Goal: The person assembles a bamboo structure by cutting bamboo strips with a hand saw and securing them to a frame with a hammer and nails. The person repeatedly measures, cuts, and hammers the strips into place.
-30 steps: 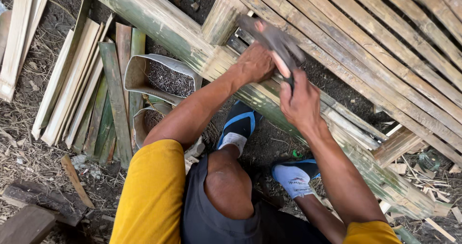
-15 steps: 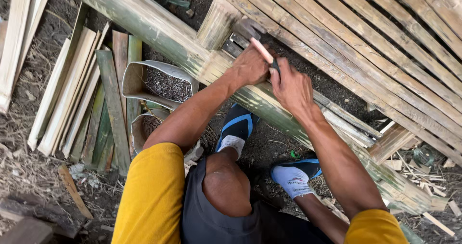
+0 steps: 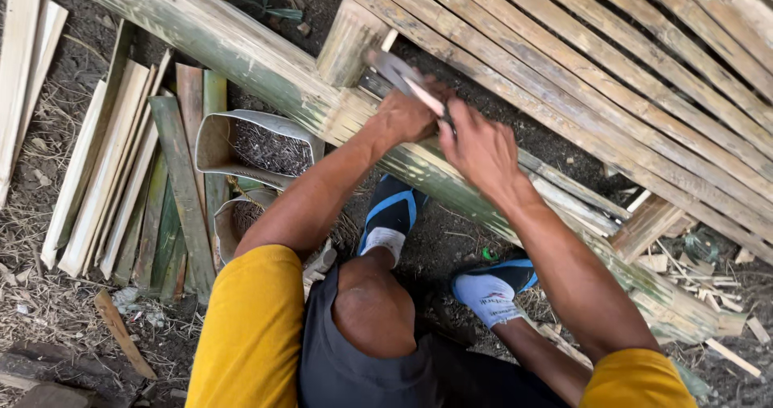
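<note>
Fingers of the left hand (image 3: pixel 409 115) are curled shut around the pale handle of a blade (image 3: pixel 403 80), whose grey metal part sticks up and to the left of the knuckles, blurred in the frame. The right hand (image 3: pixel 481 146) sits just beside it, to the right, with its fingers bent down over the same spot; whether they clasp the handle's end or press on the wood under it cannot be told. Both hands rest over the thick bamboo pole (image 3: pixel 241 50), which runs slantwise from the upper left corner of the ground down to the lower right. A short bamboo block (image 3: pixel 348 39) stands against the pole's far side, just left of the blade.

Past the pole lies a panel of bamboo slats (image 3: pixel 612 78), laid side by side and filling the upper right. On the near side, two feet in blue and white sandals (image 3: pixel 491 289) stand on dark soil. Along the left edge lie loose split bamboo strips (image 3: pixel 113 166), some pale, some green, with two curved grey sheaths (image 3: pixel 241 142) next to them. Dry grass and chips litter the ground.
</note>
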